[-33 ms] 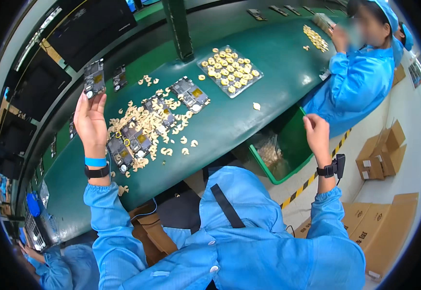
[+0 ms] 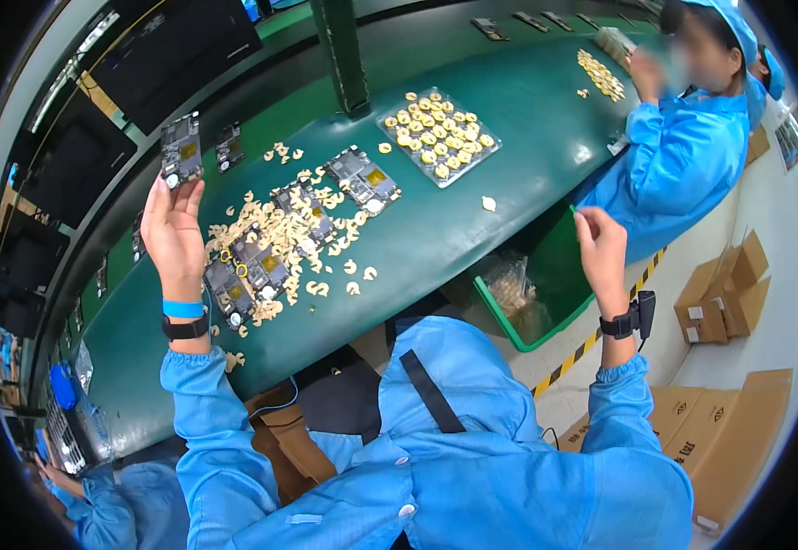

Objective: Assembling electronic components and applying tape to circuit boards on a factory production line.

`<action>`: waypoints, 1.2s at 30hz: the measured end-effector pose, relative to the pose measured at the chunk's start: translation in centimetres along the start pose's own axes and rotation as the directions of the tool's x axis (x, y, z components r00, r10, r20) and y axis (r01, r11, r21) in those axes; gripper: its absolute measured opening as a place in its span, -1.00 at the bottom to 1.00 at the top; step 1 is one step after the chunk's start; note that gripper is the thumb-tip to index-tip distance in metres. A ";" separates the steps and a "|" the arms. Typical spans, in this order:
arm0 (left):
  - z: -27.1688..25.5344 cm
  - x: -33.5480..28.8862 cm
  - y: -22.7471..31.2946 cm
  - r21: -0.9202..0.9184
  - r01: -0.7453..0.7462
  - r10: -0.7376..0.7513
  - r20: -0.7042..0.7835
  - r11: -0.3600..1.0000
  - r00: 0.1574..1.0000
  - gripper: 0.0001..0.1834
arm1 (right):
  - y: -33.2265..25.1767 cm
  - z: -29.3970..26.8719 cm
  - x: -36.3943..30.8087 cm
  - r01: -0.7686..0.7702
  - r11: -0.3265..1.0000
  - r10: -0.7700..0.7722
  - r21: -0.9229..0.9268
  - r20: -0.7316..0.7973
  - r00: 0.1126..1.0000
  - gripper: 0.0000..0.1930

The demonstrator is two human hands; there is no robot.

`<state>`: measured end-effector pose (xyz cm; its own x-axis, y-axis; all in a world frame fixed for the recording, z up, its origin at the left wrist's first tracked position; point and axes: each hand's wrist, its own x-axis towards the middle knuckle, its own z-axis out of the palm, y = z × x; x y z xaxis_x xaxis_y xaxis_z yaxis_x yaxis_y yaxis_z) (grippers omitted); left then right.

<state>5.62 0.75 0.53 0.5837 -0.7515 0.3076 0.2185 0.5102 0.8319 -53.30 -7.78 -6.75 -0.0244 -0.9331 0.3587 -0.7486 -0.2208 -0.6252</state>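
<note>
Green worktop is shown in the head view, strewn at its left part with cream curved pieces; among them several boards are partly covered, and two yellow rings are seen on those nearest the wearer. By the left hand a dark circuit board is gripped at its lower end in the fingertips; it is held up, tilted, with a round pale disc toward the hand. The right hand is held over a green bin, fingers curled and thumb and forefinger closed together; whether something small is pinched there cannot be told. Beyond the scattered pieces another board is laid flat; just past it a clear tray is placed, filled with rows of yellow-and-cream pieces; one loose pale piece is left near the tray. At the right, a co-worker in a blue smock is seated beside the worktop.
</note>
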 end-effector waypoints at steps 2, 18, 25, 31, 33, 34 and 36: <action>0.1 -0.6 0.7 0.035 -0.035 0.034 0.043 0.999 0.999 -0.60 | -5.1 0.7 1.3 0.161 0.985 -0.163 0.065 0.031 0.986 -0.84; 2.0 -4.6 -1.8 0.221 -0.128 0.128 0.014 0.967 0.992 -0.66 | -10.9 6.9 4.3 0.015 0.980 -0.121 0.199 0.533 0.837 -0.84; 1.8 -5.2 -1.1 0.437 -0.189 0.176 0.071 0.879 0.982 -0.81 | -28.1 12.5 4.8 -0.087 0.589 -0.567 0.804 0.487 0.664 -0.86; 1.3 -5.0 -0.8 0.679 -0.372 0.353 0.175 0.632 0.919 -0.83 | -36.1 21.0 4.1 -0.415 0.261 -0.650 0.872 0.476 0.592 -0.87; 1.9 -4.6 -0.8 0.698 -0.483 0.480 0.223 0.529 0.848 -0.82 | -35.8 22.1 3.7 -0.413 0.224 -0.654 0.883 0.450 0.608 -0.87; 1.9 -4.6 -1.0 0.706 -0.468 0.482 0.202 0.532 0.852 -0.81 | -35.6 22.3 3.5 -0.458 0.197 -0.655 0.867 0.464 0.597 -0.87; 2.0 -4.7 -1.0 0.698 -0.444 0.468 0.174 0.562 0.866 -0.82 | -35.5 22.4 3.1 -0.436 0.220 -0.663 0.873 0.462 0.589 -0.86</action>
<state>1.10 2.91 -0.77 0.4723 -0.4846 0.7362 -0.6818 0.3286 0.6536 -11.95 -9.16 1.00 0.7880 -0.5343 0.3060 0.4243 0.1110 -0.8987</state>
